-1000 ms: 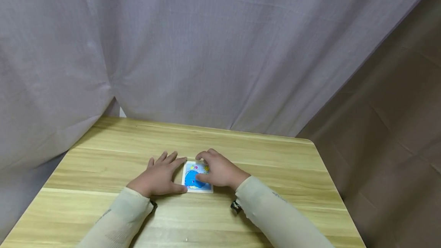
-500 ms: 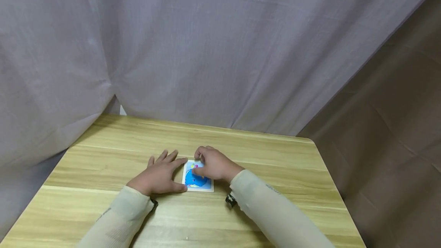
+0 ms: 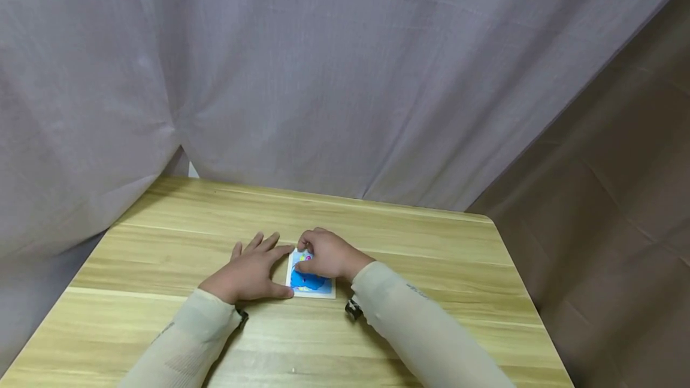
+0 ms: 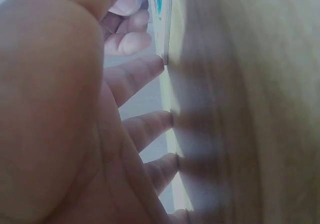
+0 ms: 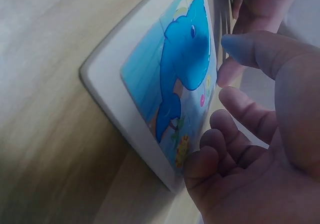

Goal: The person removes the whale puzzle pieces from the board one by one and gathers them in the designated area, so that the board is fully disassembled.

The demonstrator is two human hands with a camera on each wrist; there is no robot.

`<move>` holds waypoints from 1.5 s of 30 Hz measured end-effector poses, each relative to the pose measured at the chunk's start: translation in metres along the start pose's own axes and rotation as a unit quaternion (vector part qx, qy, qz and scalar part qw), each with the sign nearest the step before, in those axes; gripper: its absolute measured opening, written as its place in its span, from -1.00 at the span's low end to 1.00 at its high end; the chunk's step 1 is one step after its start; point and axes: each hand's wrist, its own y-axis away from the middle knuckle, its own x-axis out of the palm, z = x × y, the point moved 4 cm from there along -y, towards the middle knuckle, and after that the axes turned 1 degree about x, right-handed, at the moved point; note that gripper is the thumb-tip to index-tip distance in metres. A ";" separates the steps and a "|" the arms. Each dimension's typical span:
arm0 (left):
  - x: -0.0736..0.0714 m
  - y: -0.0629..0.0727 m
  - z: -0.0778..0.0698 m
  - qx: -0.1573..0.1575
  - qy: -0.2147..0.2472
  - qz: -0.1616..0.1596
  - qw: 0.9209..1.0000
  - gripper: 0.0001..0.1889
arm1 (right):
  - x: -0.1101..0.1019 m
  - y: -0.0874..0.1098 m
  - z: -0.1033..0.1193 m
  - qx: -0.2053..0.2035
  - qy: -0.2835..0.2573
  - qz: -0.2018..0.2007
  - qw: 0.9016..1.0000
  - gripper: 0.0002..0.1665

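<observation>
A small square board (image 3: 323, 295) with a white border lies flat on the wooden table. Its picture of a blue whale (image 5: 187, 49) shows close up in the right wrist view. My left hand (image 3: 249, 275) rests spread at the board's left side, with thumb and index fingertips against its left corners. Over the far right part of the board is my right hand (image 3: 333, 256), covering some of the picture. Its fingers are loosely bent and the thumb is held apart, with nothing seen between them. Whether the right fingertips touch the picture, I cannot tell.
The wooden table (image 3: 431, 256) extends around both hands. A grey curtain (image 3: 302, 76) hangs behind its far edge, and a darker brown cloth (image 3: 609, 244) hangs along the right side. Each wrist wears a dark band below the sleeve cuff.
My right hand has slid left across the board, from its right side toward the middle, uncovering the lower right. The left hand and the board have stayed nearly in place.
</observation>
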 end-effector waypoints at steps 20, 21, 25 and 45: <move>0.001 0.001 0.002 -0.006 0.009 -0.004 1.000 0.09 | 0.007 -0.010 0.002 -0.002 0.045 -0.018 0.999 -0.80; 0.001 0.001 0.002 -0.006 0.009 -0.005 1.000 0.09 | 0.007 -0.011 0.002 0.001 0.042 -0.016 0.999 -0.80; 0.002 0.000 0.003 -0.008 0.010 -0.006 1.000 0.10 | 0.005 -0.011 0.003 0.017 0.032 -0.008 0.999 -0.79; 0.003 -0.001 0.004 -0.006 0.014 0.001 1.000 0.07 | 0.006 -0.013 0.005 0.049 0.029 0.007 0.998 -0.73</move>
